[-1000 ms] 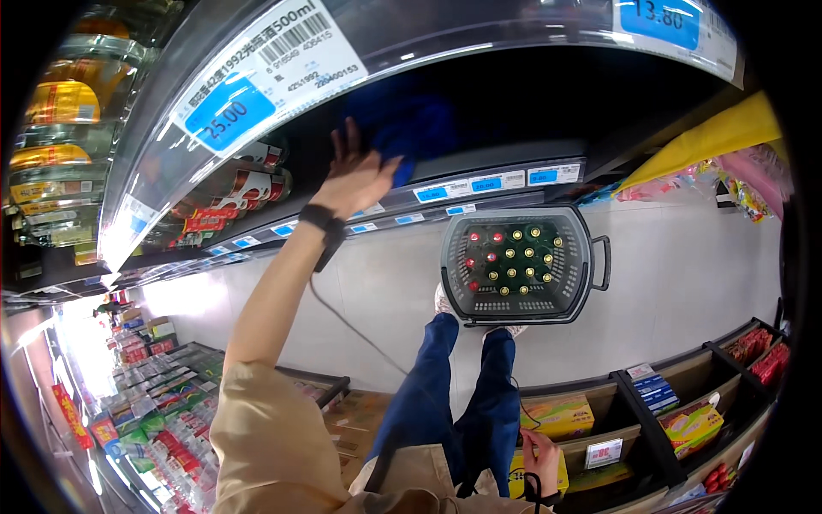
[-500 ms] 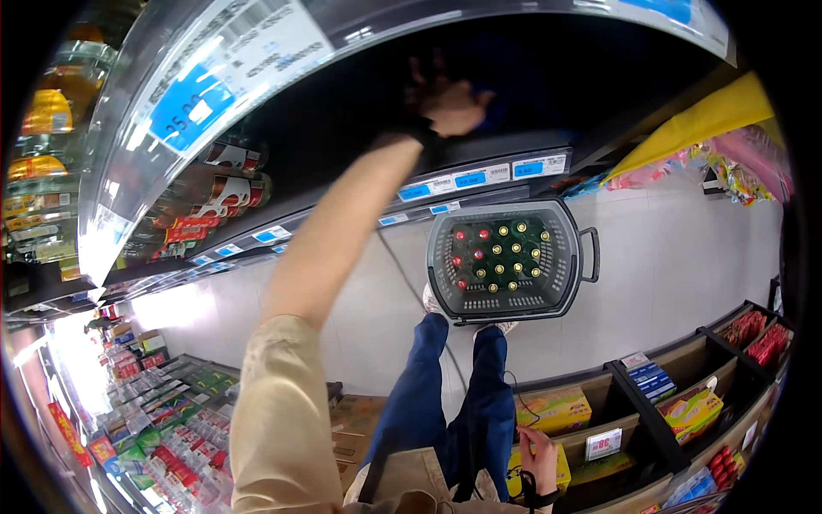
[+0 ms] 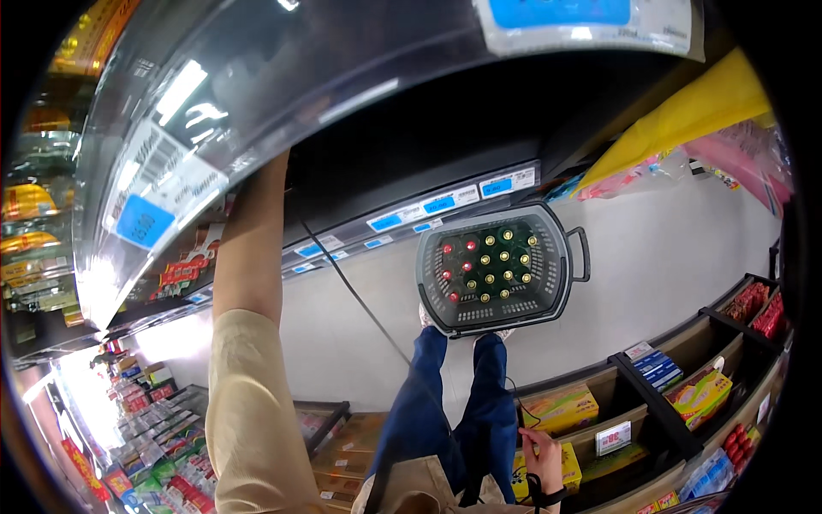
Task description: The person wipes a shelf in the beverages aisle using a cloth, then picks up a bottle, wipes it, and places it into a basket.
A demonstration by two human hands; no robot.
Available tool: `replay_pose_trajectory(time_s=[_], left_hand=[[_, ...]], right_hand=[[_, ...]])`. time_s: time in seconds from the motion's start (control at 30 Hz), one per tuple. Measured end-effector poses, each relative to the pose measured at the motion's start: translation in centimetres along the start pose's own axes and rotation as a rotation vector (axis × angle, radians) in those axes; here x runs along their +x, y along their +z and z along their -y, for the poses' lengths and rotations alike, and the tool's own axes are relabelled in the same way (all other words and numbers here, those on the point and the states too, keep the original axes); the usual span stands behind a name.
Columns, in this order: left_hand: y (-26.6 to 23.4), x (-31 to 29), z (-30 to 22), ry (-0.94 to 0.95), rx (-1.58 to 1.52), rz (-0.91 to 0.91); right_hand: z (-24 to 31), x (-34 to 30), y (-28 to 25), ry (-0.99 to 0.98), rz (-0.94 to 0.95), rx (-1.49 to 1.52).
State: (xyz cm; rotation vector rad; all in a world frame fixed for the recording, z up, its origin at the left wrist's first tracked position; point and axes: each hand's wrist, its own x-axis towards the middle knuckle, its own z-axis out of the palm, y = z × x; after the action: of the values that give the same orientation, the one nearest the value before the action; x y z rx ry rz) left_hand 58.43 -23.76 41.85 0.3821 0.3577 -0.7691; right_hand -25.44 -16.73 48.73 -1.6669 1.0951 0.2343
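Observation:
My left forearm [image 3: 248,248], in a beige sleeve, reaches up under the clear-fronted upper shelf [image 3: 342,51]. That shelf's edge hides my left hand, so its fingers and anything in them cannot be seen. Low beside my thigh, my right hand [image 3: 543,461] is loosely closed, with a thin black cord [image 3: 533,421] running to its fingertips. A dark grey shopping basket [image 3: 561,300] stands on the floor by my feet. Several upright green bottles [image 3: 488,278] fill its middle, some with red caps and others with gold ones.
A dark shelf with price tags [image 3: 438,204] runs above the basket. Bottles with red labels [image 3: 184,270] lie near my left arm. Yellow and pink bags [image 3: 685,128] hang at the right. Low bins with yellow boxes [image 3: 561,409] and blue packs [image 3: 658,370] stand behind at the right.
My left hand has gone from the dark shelf, where its spread fingers showed, leftward out of sight behind the upper shelf edge. The view has shifted; my right hand stays by my thigh.

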Motion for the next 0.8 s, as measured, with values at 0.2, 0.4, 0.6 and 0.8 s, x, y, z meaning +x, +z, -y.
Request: replay_pose_trajectory(time_s=[0.2, 0.4, 0.6, 0.8], left_hand=[[-0.7, -2.0, -1.5, 0.442, 1.948, -0.020], [0.6, -6.8, 4.6, 0.495, 2.765, -0.191], [5.2, -9.4, 20.1, 0.431, 2.786, 0.196], [8.7, -12.8, 30.9, 0.318, 2.713, 0.497]], right_hand=[[-0.3, -0.4, 0.5, 0.047, -0.029, 0.027], [-1.5, -0.9, 1.6, 0.000, -0.037, 0.038], [1.1, -0.7, 1.0, -0.004, -0.022, -0.007], [1.2, -2.0, 0.8, -0.031, -0.061, -0.016]])
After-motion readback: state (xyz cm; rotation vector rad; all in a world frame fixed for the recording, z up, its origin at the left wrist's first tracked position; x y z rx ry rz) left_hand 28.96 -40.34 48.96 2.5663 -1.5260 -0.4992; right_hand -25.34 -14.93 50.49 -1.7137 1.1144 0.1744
